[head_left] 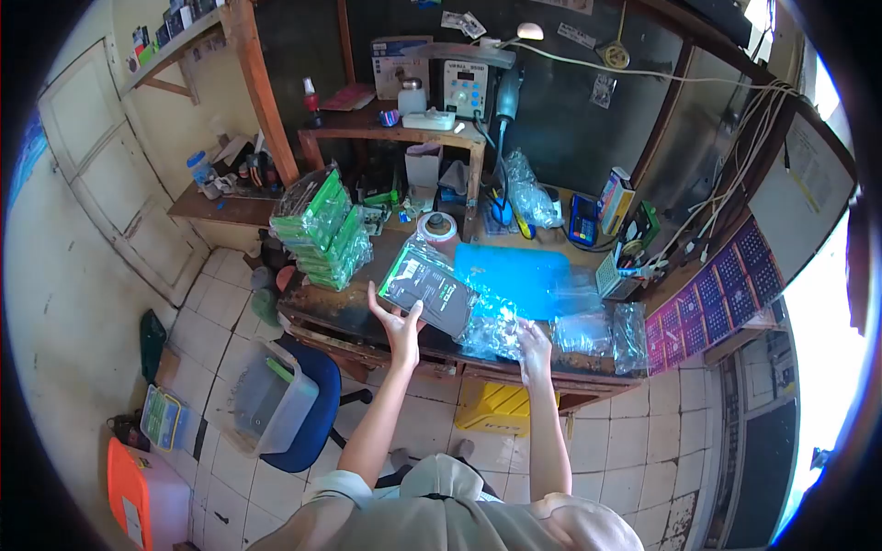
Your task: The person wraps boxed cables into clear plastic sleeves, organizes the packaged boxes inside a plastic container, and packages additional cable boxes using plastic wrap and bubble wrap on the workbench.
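Observation:
A flat black and green package point(429, 292) with white print lies tilted over the front of the workbench. My left hand point(401, 329) holds its lower left edge, thumb on the face and fingers at the side. Clear, shiny plastic wrap point(494, 329) extends from the package's right end. My right hand point(533, 351) pinches the right side of this wrap. Behind the wrap is a blue mat point(514, 275). To the left stands a stack of green packages point(326, 234) in clear plastic.
Clear plastic bags point(583, 332) lie at the bench's right front. A tape roll point(436, 227) sits behind the package. Below are a blue chair point(317, 390) bearing a clear bin point(276, 404), and a yellow crate point(493, 407). Cables hang at the right.

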The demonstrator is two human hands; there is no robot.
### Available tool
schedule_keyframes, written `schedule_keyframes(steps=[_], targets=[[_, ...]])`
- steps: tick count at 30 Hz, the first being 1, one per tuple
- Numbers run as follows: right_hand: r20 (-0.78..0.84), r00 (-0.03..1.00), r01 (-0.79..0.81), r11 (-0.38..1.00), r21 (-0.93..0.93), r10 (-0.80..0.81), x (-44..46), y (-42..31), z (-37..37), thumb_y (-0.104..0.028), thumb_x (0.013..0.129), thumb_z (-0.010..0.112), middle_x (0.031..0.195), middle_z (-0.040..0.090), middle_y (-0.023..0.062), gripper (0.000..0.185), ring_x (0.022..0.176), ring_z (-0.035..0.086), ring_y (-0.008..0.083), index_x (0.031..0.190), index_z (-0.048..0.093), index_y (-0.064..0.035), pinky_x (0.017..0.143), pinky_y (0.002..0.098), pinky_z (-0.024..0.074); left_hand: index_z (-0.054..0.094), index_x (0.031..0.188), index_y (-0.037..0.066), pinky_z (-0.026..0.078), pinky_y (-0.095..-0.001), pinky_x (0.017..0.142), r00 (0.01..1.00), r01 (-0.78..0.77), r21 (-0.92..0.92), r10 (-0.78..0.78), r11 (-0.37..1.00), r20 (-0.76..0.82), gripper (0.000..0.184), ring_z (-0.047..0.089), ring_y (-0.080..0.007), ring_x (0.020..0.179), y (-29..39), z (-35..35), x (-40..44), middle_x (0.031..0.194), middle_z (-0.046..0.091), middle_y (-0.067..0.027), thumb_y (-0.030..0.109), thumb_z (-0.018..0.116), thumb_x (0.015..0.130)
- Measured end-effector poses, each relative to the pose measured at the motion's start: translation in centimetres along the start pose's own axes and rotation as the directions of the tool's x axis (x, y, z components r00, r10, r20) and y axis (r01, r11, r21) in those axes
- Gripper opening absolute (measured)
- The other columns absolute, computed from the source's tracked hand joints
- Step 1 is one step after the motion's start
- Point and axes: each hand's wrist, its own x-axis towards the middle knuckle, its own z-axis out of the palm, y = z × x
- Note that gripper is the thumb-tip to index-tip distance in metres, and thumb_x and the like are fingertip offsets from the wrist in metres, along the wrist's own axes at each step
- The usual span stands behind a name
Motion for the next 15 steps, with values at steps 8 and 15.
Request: schedule_keyframes(steps=[8, 15], targets=[[-0.028, 1.000, -0.006, 0.992, 0.122, 0.010, 2.3, 2.1, -2.6, -0.017, 0.084, 0.056, 0.099, 0.052, 0.0078, 0.030, 0.090, 0.053, 0.0171, 0.110, 0.042, -0.0086, 0.064, 0.0310, 0.0504, 0.038, 0.096, 0.013, 0.044, -0.0254, 0.062, 0.999, -0.032, -0.001, 0.032, 0.999, -0.037, 0.028, 0.048, -0.0113, 0.085, -3.2, 0.5, 1.7, 0.098, 0.047, -0.0031, 0.011, 0.060, 0.080], [-0.134, 0.990, 0.045, 0.997, -0.070, -0.054, 3.1, 1.8, -2.4, 0.001, 0.083, 0.047, 0.099, 0.053, 0.0102, 0.028, 0.078, 0.051, 0.0129, 0.106, 0.035, -0.0085, 0.055, 0.0221, 0.0429, 0.040, 0.087, 0.010, 0.044, -0.0256, 0.062, 0.986, -0.034, 0.026, 0.038, 0.999, -0.160, 0.021, 0.048, -0.0107, 0.078, -6.7, -0.9, 3.1, 0.090, 0.047, -0.0022, 0.014, 0.059, 0.082]])
